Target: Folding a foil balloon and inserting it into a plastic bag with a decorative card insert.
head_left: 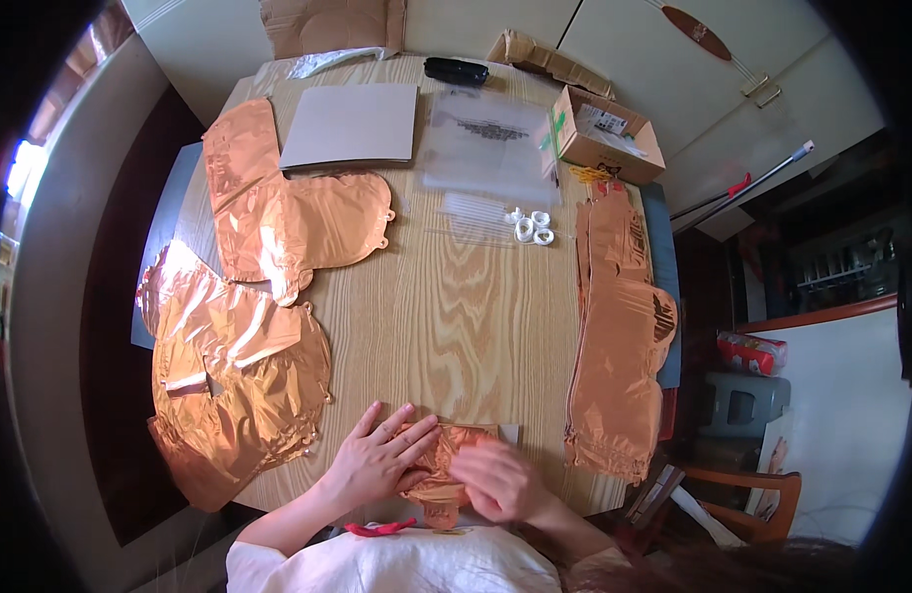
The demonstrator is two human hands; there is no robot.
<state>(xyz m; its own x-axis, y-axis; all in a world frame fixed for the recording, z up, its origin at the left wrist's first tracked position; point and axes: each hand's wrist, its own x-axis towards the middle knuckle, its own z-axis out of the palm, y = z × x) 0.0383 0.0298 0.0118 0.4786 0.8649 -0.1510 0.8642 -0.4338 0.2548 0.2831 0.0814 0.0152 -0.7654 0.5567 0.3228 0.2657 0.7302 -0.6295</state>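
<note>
A folded rose-gold foil balloon (441,463) lies at the near edge of the table, just in front of me. My left hand (375,460) rests flat on its left side with the fingers spread. Over its right side is my right hand (497,481), slightly blurred, its fingers stretched out across the foil. I see nothing held in either hand. A strip of the foil hangs toward me between the hands, and part of the balloon is hidden under them. A pale flat edge (511,433) shows just beyond the foil at its right.
Flat foil balloons lie at far left (327,217), near left (248,366) and right (619,376). Toward the back are a grey-white board (349,127), clear plastic sleeves (485,148), white ribbon rolls (533,227), a black pouch (456,70) and an open cardboard box (614,138).
</note>
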